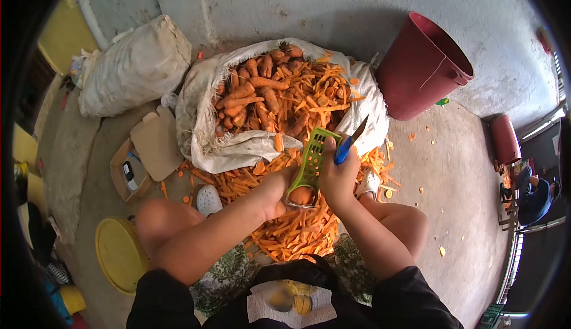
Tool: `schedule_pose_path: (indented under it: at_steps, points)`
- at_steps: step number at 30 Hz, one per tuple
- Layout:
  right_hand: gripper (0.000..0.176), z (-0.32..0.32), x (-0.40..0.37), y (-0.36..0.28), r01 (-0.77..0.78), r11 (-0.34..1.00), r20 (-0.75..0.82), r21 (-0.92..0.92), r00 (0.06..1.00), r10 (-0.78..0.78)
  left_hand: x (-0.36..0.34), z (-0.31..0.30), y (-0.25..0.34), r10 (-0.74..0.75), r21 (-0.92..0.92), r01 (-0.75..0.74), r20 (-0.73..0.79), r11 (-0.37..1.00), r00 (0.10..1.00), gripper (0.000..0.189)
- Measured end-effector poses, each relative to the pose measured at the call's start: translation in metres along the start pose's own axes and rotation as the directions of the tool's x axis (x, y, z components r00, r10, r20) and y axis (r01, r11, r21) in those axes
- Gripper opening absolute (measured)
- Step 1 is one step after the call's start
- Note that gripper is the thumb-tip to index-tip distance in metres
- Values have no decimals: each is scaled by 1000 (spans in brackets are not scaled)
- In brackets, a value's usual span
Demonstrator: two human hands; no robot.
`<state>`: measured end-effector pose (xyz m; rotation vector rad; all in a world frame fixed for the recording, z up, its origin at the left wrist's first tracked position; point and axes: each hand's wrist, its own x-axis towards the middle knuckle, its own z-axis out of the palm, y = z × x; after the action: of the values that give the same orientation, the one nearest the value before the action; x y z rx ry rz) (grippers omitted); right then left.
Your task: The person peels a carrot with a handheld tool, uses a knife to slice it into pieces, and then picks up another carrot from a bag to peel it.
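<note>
My right hand point(340, 177) is closed around a knife point(351, 141) with a blue handle, its blade pointing up and away. The thumb of that hand also presses on a green plastic slicer point(311, 159) with rows of holes. An orange carrot point(301, 196) shows in the wide opening at the slicer's near end. My left hand point(279, 192) is closed at that end, by the carrot; its fingertips are hidden underneath. A pile of orange carrot strips point(300, 234) lies between my legs, below both hands.
Ahead, an open white sack point(196, 127) holds whole carrots and cut pieces. A red bucket point(410, 67) stands right of it, a full sack point(140, 64) leans at left. A cardboard box point(122, 174) and yellow lid point(122, 254) lie left. A person point(532, 198) sits far right.
</note>
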<state>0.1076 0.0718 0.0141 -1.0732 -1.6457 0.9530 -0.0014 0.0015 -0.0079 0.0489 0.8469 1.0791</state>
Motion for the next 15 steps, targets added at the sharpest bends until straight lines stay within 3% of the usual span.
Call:
schedule_pose_path:
  at_steps: [1,3,6,8,10,12,14,15]
  points:
    - [22,-2,2,1,-21,997,17,-68,1000,22,0,-2,2,1,-1,-1,-2,1000,1000,33]
    - [23,-2,9,2,-78,996,-5,-44,997,77,0,-6,9,-39,109,22,156,994,987,36]
    - [24,-12,47,46,-307,946,-140,102,937,319,-11,8,9,-85,175,60,138,983,987,39]
    - [22,-27,66,41,-442,875,-256,198,838,482,-12,11,0,-74,159,62,71,985,995,42]
    - [22,-34,67,38,-396,896,-228,200,871,436,-19,12,4,-86,103,76,96,992,992,41]
    - [22,-20,48,22,-294,895,-122,336,929,351,-11,5,8,-66,11,65,136,998,989,40]
    - [23,-9,24,5,-269,898,27,349,960,278,-11,12,13,-11,47,13,-48,999,999,37]
    - [23,-2,12,1,-178,942,14,286,983,182,-3,-2,10,12,72,-19,92,997,996,36]
